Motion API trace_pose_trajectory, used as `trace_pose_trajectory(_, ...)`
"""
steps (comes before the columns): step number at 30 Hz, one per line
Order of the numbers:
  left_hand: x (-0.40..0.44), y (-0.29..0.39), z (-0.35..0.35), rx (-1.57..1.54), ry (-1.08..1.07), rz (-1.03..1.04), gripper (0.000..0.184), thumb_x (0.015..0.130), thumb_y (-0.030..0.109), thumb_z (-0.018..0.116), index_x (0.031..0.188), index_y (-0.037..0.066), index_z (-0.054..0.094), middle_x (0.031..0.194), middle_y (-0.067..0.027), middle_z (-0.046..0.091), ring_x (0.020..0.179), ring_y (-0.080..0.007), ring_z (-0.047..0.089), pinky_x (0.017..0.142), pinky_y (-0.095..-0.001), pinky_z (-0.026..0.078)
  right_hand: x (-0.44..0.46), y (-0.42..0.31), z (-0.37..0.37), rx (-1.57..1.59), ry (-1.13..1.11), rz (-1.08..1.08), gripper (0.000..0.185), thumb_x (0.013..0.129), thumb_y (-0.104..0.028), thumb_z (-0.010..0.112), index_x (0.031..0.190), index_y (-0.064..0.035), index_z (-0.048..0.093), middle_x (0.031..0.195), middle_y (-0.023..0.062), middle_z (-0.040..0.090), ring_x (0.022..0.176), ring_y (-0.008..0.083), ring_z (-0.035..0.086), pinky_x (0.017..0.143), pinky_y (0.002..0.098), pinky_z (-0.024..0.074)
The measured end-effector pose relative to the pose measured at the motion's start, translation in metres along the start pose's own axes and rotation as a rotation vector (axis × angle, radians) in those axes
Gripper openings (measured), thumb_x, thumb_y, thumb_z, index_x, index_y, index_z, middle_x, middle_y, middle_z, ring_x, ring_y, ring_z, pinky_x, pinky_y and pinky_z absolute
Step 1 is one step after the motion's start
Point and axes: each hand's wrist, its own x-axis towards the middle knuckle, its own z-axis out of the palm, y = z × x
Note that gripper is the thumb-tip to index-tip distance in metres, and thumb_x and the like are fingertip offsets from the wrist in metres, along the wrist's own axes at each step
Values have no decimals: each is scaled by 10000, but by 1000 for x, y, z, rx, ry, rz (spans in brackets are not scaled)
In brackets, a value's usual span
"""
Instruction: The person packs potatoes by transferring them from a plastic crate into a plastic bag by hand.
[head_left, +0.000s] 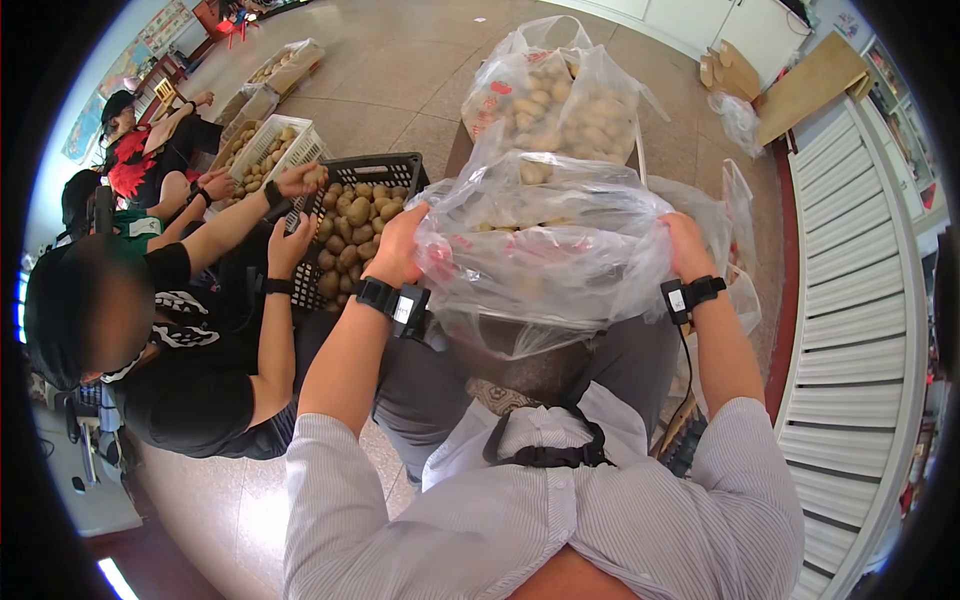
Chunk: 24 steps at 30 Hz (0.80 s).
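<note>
Bag (pixel 560 262) of clear, loose plastic is stretched out just right of the black crate (pixel 412 172), in front of the person's chest. Farthest left of the crate sits a person in red (pixel 128 168), with a green sleeve (pixel 147 228) nearer. Closer still, a co-worker (pixel 190 400) in black leans toward the crate's left side, one hand (pixel 300 180) raised beside its rim with a piece of produce, the other hand (pixel 288 245) near that side. Just left of the crate and beyond it stands a white crate (pixel 306 152) of similar brown produce. Rounded brown produce (pixel 352 215) fills the black crate. Right beside the crate, the left hand (pixel 400 247) is curled closed on the bag's near-left edge. Farther right and beyond the crate, a full bag (pixel 560 105) bears red print. Right of both, the right hand (pixel 688 247) is closed on the opposite edge, its fingertips partly hidden by plastic. Well right of the crate are crumpled plastic (pixel 737 122), cardboard (pixel 812 88) and a white radiator (pixel 850 300).
</note>
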Motion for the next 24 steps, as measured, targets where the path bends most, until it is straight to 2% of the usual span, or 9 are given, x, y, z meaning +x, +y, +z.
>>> trace_pose_trajectory(4, 2, -12, 14, 80, 176, -20, 213, 982, 255, 524, 965, 53, 590, 847, -58, 596, 689, -211, 589, 565, -365, 506, 47, 64, -52, -237, 34, -39, 222, 779, -173, 585, 831, 40, 617, 771, 112, 611, 692, 230, 574, 624, 367, 443)
trace_pose_trajectory(7, 6, -21, 16, 170, 306, -11, 185, 974, 248, 539, 980, 69, 583, 795, -54, 576, 720, -211, 624, 577, -386, 528, 63, 93, -72, -952, -91, -205, 300, 773, -197, 579, 898, 72, 626, 835, 198, 649, 716, 307, 605, 656, 405, 452)
trace_pose_trajectory(10, 16, -34, 6, 162, 271, -46, 187, 974, 250, 532, 964, 71, 583, 809, -50, 586, 728, -208, 625, 589, -367, 530, 52, 91, -58, -796, 26, 47, 391, 782, -225, 571, 1003, 95, 612, 947, 271, 651, 812, 377, 621, 741, 448, 473)
trace_pose_trajectory(13, 15, -34, 7, 173, 269, -9, 186, 977, 245, 520, 971, 68, 577, 836, -50, 595, 732, -214, 625, 585, -382, 538, 39, 79, -37, -1068, 148, -137, 435, 795, -248, 666, 1107, 45, 592, 1062, 274, 631, 1018, 400, 609, 826, 450, 475)
trace_pose_trajectory(15, 16, -35, 8, 154, 273, 36, 184, 979, 242, 516, 985, 67, 574, 860, -48, 595, 734, -219, 626, 572, -402, 544, 3, 42, 3, -1371, 422, -773, 411, 772, -198, 659, 1126, -4, 579, 1019, 228, 633, 977, 364, 607, 866, 479, 461)
trace_pose_trajectory(16, 18, -36, 5, 154, 276, 33, 184, 979, 242, 516, 985, 67, 574, 860, -48, 595, 734, -219, 626, 572, -402, 544, -16, 18, 24, -1371, 418, -770, 411, 772, -198, 659, 1126, -4, 579, 1019, 228, 633, 977, 364, 607, 866, 479, 461)
trace_pose_trajectory(18, 25, -42, -2, 169, 295, 55, 174, 981, 234, 512, 987, 70, 570, 877, -48, 594, 740, -222, 625, 549, -414, 544, -45, -17, 62, -1243, 181, -1053, 326, 744, -141, 679, 1046, -43, 606, 978, 181, 634, 954, 352, 602, 840, 474, 460)
trace_pose_trajectory(20, 25, -40, -1, 164, 303, 37, 173, 981, 232, 516, 992, 69, 571, 882, -49, 597, 753, -220, 625, 574, -409, 548, -44, 5, 80, -1099, -134, -1061, 252, 749, -144, 653, 971, -30, 612, 945, 167, 633, 916, 355, 595, 808, 478, 461)
trace_pose_trajectory(24, 26, -40, 3, 114, 284, 30, 142, 968, 199, 525, 979, 63, 562, 904, -43, 574, 789, -196, 579, 683, -375, 523, -69, 48, 124, -1231, -566, -700, 183, 834, -179, 568, 935, -40, 628, 871, 166, 661, 801, 393, 646, 690, 493, 511)
